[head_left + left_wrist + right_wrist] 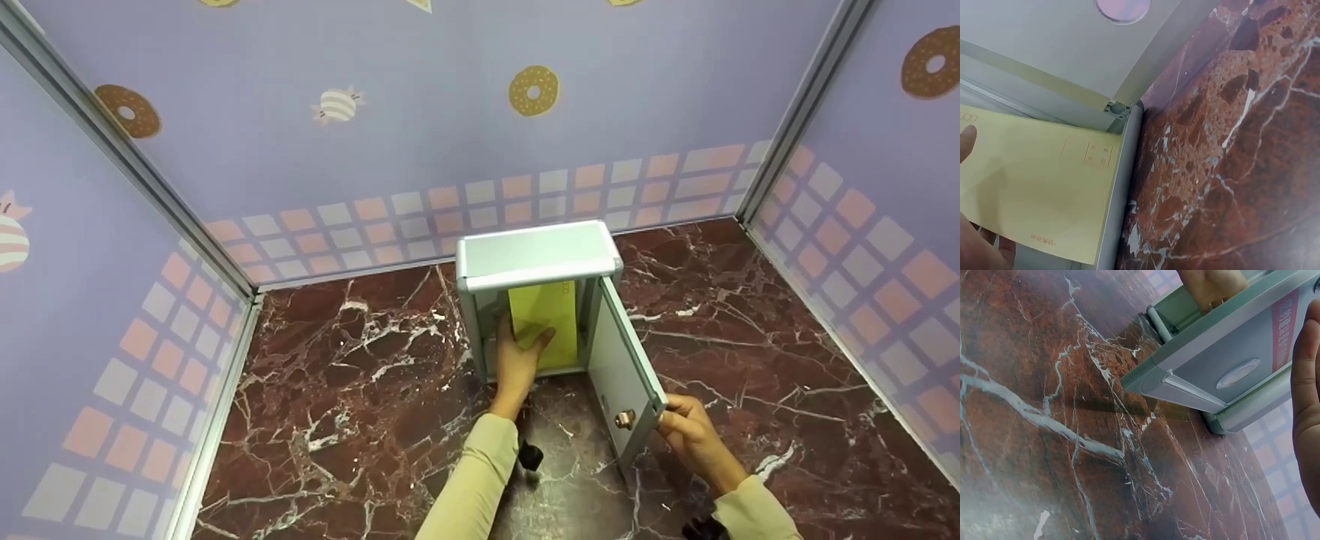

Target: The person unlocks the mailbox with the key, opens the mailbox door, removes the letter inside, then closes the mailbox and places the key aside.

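A silver metal box [536,251] stands upright with its hinged door [619,352] swung open toward the right front. My left hand [516,369] reaches into the opening and holds a yellow envelope [564,322], thumb on its front and fingers behind. Red print shows on the envelope [1044,174] in the left wrist view, where one end lies near the box's frame edge. At the free edge of the door, by the brass-coloured lock [624,418], my right hand [697,439] pinches the panel. The door's outside [1235,374] shows a red label in the right wrist view.
The box stands on a dark red marbled surface [360,405]. Behind it rises a purple wall [435,127] with printed doughnuts and sweets. Similar panels flank both sides, joined by grey metal corner strips [795,112].
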The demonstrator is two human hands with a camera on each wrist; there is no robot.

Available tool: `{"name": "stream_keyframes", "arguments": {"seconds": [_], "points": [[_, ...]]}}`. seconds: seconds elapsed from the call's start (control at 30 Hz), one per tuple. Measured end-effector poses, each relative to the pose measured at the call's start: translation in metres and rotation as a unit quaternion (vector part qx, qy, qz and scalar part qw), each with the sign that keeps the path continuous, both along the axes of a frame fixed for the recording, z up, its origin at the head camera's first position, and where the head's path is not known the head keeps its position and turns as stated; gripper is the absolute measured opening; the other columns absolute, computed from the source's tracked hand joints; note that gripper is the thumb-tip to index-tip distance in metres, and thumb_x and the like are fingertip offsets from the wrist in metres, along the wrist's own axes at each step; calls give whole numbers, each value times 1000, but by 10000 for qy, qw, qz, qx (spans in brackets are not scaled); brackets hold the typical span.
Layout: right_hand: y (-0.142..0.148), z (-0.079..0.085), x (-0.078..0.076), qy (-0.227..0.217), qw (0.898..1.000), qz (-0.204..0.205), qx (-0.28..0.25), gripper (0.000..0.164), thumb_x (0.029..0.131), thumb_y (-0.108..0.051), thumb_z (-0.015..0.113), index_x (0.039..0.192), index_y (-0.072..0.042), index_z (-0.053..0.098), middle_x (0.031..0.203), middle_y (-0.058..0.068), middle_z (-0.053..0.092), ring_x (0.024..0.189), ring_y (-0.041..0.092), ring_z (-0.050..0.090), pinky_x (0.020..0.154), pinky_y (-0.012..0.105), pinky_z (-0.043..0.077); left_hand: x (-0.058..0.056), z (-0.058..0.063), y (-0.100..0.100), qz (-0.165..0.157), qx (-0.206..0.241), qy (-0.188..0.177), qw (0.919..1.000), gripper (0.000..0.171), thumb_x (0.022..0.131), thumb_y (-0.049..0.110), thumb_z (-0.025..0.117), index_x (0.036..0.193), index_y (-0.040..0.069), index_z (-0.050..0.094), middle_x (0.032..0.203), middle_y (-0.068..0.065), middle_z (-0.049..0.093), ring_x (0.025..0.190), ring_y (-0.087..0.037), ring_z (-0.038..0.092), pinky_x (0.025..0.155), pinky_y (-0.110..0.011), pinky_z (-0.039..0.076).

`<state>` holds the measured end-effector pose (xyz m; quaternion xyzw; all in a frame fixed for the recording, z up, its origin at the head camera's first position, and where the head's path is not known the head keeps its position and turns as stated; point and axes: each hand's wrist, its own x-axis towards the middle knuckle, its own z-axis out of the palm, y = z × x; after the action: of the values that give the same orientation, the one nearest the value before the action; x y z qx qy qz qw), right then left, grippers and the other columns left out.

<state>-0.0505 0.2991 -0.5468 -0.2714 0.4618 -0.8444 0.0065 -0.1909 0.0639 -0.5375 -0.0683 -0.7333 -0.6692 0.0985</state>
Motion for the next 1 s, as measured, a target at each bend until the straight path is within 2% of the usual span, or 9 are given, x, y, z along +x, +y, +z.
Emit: {"name": "stream_keyframes", "arguments": {"seconds": [0.1,0.2,0.33,0.4,0.53,0.67,0.83,0.93,1.0], "points": [[0,0,0,-101,9999,-57,-2,42,87,16,36,107,4,71,100,9,70,94,16,64,83,29,53,0,0,0,33,64,-122,9999,90,85,24,81,152,-3,26,152,-23,31,119,-36,55,98,-41,47],[0,0,1,-162,9998,-97,-10,42,87,17,36,105,3,72,99,8,70,93,15,64,82,28,53,-1,-1,-1,78,-60,-99,9999,83,85,24,81,148,-4,35,145,-22,43,116,-32,57,99,-40,46],[0,-1,1,-163,9998,-81,-21,42,87,17,36,106,4,71,100,8,70,94,16,64,83,28,53,-3,-3,-2,64,-281,-77,9996,63,86,23,79,136,-3,52,126,-15,60,114,-26,57,99,-39,44],[0,-1,0,-115,9999,-35,-12,42,87,17,35,108,6,70,102,10,70,96,17,64,85,29,52,-3,-4,-2,-48,-301,-78,9995,51,88,22,77,129,-1,59,115,-11,65,104,-24,61,92,-40,49],[1,-2,-1,74,9999,101,-33,45,87,18,32,112,10,67,108,13,68,101,20,63,89,32,51,-2,-6,-3,-231,-287,-41,9993,34,92,22,73,117,0,67,101,-6,70,88,-18,64,78,-38,53],[2,-3,-1,209,9996,155,-72,46,86,19,30,114,12,66,109,15,67,102,21,62,90,34,51,0,-7,-3,-165,-305,-43,9994,30,93,24,71,111,0,70,97,-5,71,84,-16,64,77,-37,53],[1,-2,-1,126,9999,75,-55,43,86,19,33,112,11,67,107,15,68,101,21,63,89,33,52,6,-6,-2,-141,-627,298,9975,31,96,21,67,115,-2,70,107,-12,71,99,-24,66,88,-41,52],[1,-1,-1,151,9999,59,-54,43,86,20,32,111,12,67,107,15,68,101,21,63,88,33,52,9,-5,-4,-219,-962,739,9924,29,98,16,63,120,-1,69,112,-15,69,103,-27,65,90,-41,52],[0,-1,-1,156,9998,46,-98,43,86,20,33,110,11,68,106,15,68,99,21,63,87,32,52,11,-4,-6,-276,-1194,1057,9868,28,99,12,60,124,3,68,115,-13,69,105,-26,65,90,-40,52]]}}
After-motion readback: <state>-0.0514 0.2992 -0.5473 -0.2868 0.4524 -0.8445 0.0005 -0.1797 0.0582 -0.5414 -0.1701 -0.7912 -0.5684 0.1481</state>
